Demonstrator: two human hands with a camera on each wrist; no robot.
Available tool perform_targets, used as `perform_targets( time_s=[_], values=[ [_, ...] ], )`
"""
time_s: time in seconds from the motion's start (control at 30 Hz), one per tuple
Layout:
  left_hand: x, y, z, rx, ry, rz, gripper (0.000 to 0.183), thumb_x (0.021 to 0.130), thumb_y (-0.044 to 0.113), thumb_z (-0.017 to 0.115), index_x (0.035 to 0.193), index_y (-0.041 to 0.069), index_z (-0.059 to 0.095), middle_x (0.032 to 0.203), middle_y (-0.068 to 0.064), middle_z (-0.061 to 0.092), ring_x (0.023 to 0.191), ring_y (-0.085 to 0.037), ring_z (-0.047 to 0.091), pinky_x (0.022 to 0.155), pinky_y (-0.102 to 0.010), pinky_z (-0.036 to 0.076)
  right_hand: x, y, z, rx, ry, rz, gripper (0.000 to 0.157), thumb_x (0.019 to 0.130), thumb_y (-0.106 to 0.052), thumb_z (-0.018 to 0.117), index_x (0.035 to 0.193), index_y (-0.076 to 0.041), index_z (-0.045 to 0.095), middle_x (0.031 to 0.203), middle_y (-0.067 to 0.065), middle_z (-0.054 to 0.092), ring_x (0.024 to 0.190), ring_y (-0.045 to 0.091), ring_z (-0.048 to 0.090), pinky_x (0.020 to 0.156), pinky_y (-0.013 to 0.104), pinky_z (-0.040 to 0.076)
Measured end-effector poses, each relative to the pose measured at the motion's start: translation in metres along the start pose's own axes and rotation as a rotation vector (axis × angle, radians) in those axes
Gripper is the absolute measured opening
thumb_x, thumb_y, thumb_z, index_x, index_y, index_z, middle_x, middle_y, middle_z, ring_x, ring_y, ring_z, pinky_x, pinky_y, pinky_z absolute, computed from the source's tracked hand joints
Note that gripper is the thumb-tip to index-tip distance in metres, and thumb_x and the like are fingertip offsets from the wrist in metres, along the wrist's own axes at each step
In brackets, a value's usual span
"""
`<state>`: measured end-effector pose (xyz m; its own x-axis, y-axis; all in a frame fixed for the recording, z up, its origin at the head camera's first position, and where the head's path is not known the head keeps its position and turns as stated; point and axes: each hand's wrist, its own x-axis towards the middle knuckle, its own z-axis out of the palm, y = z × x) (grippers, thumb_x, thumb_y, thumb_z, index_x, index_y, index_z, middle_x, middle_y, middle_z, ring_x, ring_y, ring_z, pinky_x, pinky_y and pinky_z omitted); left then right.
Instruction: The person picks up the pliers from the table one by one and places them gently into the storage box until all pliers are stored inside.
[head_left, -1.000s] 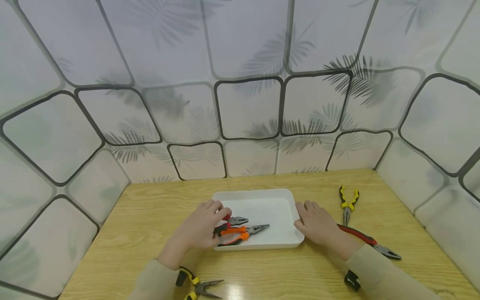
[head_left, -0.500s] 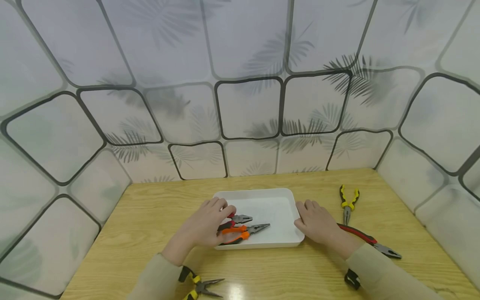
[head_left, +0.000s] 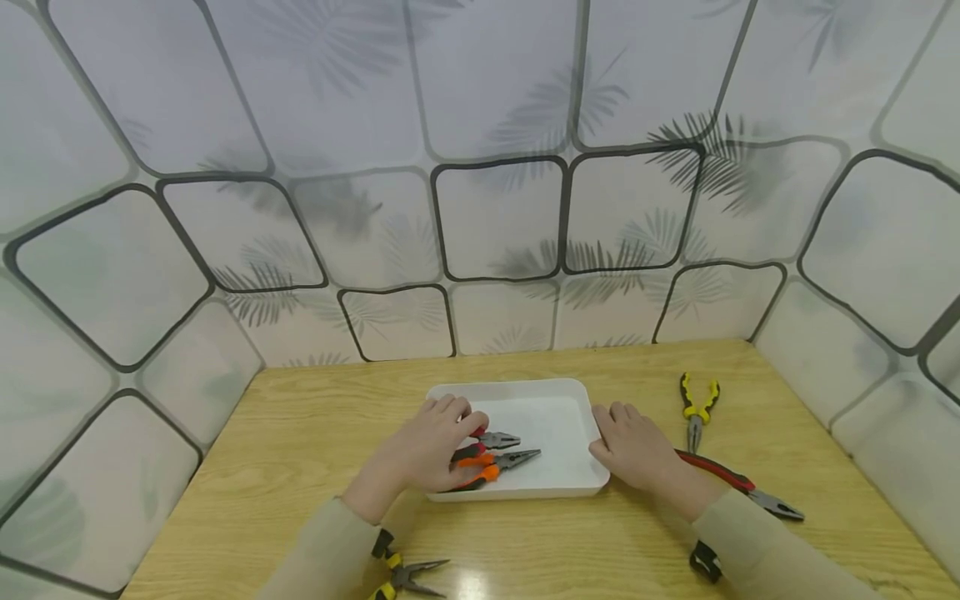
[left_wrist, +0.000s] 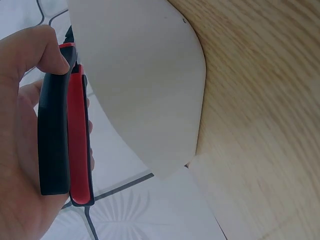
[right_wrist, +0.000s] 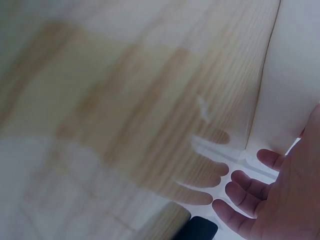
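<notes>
Pliers (left_wrist: 79, 135) with red-and-black handles were gripped by the left hand (head_left: 431, 454) over the white tray (head_left: 558, 417), its rim touched by the right hand (head_left: 637, 448), grip unclear.

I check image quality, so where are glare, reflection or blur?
Head view: a glare spot on the table, beside open-jawed yellow-black pliers; right wrist view: table grain blurred, fingers of the right hand mirrored in the gloss; left wrist view: red-black pliers fairly sharp.
</notes>
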<state>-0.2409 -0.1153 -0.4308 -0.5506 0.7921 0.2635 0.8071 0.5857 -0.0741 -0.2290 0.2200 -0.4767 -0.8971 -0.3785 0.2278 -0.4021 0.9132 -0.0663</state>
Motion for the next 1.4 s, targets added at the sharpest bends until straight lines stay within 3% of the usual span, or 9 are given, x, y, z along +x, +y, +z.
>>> perform_targets(
  time_s=[0.5, 1.03, 1.4],
  values=[
    [0.013, 0.002, 0.007, 0.008, -0.114, -0.016, 0.053, 0.069, 0.030, 0.068, 0.118, 0.024, 0.050, 0.100, 0.004, 0.046, 0.087, -0.014, 0.039, 0.075, -0.030, 0.032, 0.001, 0.000, 0.002, -0.001, -0.015, 0.016, 0.025, 0.083, -0.021, 0.051, 0.102, -0.005, 0.048, 0.079, 0.006, 0.041, 0.067, 0.019, 0.033, 0.055, 0.029, 0.029],
    [0.016, 0.004, 0.011, 0.031, -0.182, -0.035, 0.047, 0.074, 0.034, 0.068, 0.117, 0.024, 0.050, 0.098, 0.004, 0.046, 0.084, -0.014, 0.037, 0.073, -0.029, 0.030, 0.000, 0.000, 0.002, 0.005, 0.017, 0.004, 0.022, 0.082, -0.021, 0.051, 0.098, -0.006, 0.047, 0.077, 0.004, 0.038, 0.065, 0.017, 0.029, 0.053, 0.028, 0.026],
    [0.017, 0.003, 0.016, 0.051, -0.211, -0.064, 0.049, 0.072, 0.034, 0.068, 0.117, 0.025, 0.050, 0.098, 0.004, 0.047, 0.086, -0.015, 0.038, 0.073, -0.030, 0.030, 0.001, 0.000, 0.001, -0.001, -0.004, 0.010, 0.022, 0.083, -0.020, 0.051, 0.100, -0.006, 0.047, 0.078, 0.006, 0.039, 0.066, 0.018, 0.031, 0.053, 0.028, 0.027]
  ],
)
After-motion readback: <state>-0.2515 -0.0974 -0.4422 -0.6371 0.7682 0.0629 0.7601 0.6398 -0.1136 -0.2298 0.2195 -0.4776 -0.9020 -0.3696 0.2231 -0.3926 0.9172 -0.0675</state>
